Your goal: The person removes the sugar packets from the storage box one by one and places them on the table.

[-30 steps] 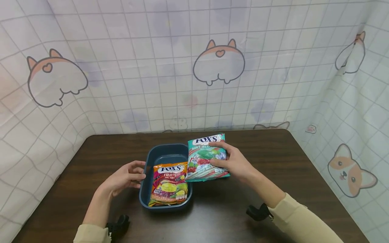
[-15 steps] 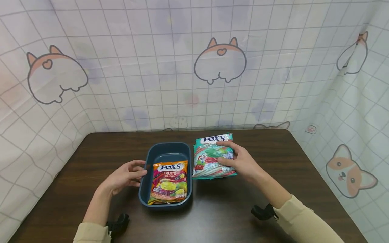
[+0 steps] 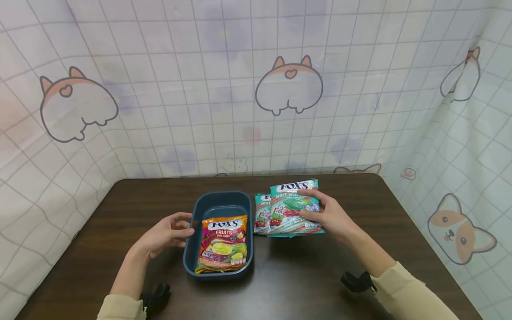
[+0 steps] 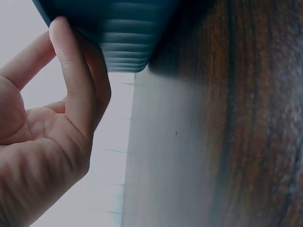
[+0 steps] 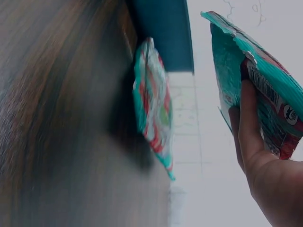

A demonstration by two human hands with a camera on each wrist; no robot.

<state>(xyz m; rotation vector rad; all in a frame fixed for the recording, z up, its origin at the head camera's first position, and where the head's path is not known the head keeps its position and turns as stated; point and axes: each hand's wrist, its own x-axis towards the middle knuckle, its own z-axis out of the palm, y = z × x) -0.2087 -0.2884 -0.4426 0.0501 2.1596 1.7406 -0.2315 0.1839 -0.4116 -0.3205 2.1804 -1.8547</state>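
A dark blue tray (image 3: pixel 218 195) stands on the brown table (image 3: pixel 304 275). An orange Fox's fruits candy bag (image 3: pixel 222 243) lies in its near half. My left hand (image 3: pixel 182 224) rests against the tray's left wall, fingers relaxed; the left wrist view shows a finger of that hand (image 4: pixel 71 85) lying on the tray's (image 4: pixel 118 38) ribbed side. My right hand (image 3: pixel 316 206) pinches a teal Fox's mint bag (image 3: pixel 292 206) just right of the tray. Under it, a second mint bag (image 3: pixel 262 213) lies on the table. In the right wrist view the held bag (image 5: pixel 265 80) hangs above the lying bag (image 5: pixel 151 104).
A cloth backdrop (image 3: pixel 248 89) with cartoon prints closes in the table at the back and both sides. Black wrist mounts (image 3: pixel 156 295) sit near the table's front edge. Bare table surface stretches right of the bags and left of the tray.
My right hand has carried the mint bag rightward, off the tray's right rim. A second mint bag now shows beside the tray. My left hand stays at the tray.
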